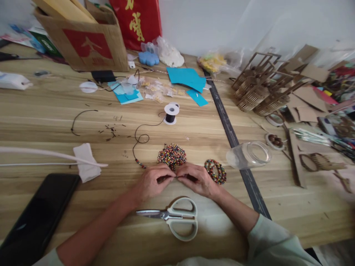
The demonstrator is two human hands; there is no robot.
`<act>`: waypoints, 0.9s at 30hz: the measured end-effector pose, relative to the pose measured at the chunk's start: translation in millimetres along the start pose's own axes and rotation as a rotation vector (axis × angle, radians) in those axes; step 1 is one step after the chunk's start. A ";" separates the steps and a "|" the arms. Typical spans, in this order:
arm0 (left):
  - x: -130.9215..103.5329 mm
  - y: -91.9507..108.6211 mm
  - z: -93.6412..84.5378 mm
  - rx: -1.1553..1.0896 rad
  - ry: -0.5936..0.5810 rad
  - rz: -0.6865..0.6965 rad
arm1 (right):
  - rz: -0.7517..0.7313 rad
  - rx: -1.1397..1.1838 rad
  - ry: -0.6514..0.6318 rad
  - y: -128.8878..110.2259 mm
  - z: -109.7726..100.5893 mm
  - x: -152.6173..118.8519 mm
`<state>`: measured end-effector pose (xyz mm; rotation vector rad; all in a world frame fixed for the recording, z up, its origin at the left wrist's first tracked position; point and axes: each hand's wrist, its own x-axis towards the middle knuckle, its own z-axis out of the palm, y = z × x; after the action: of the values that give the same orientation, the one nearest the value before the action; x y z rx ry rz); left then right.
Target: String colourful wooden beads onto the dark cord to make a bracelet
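My left hand (154,180) and my right hand (197,180) meet fingertip to fingertip just in front of a pile of small multicoloured beads (172,155). Both are closed in a pinch. A thin black cord (134,147) with a few beads on it runs from a white spool (171,109) to my left hand, which grips its end. Whatever my right fingertips pinch is too small to make out. Beaded bracelets (215,171) lie beside my right hand. Below both hands rest scissors (177,216) with pale handles, their blades pointing left.
A clear jar (248,155) lies on its side at the right, across a dark strip (230,129). Black phone (39,218) and white tissue (87,162) are at the left. Behind are short cord scraps (111,131), blue paper (185,77), a cardboard box (85,44) and wooden baskets (255,90).
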<state>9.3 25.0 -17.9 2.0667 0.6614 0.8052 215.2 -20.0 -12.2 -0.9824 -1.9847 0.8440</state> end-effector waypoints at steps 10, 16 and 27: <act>-0.5 0.4 -0.5 -0.002 -0.016 -0.005 | -0.110 -0.101 0.011 -0.9 -1.5 -0.6; -0.5 10.1 -10.0 -0.105 0.162 -0.104 | -0.214 -0.208 0.004 -8.0 -0.5 0.1; -7.3 10.8 -13.0 -0.242 0.025 -0.002 | -0.335 -0.401 0.111 -11.9 3.7 -7.5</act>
<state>-3.2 20.5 -5.0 1.8392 0.5506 0.8673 211.2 -32.9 -7.0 -0.8530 -2.1831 0.2073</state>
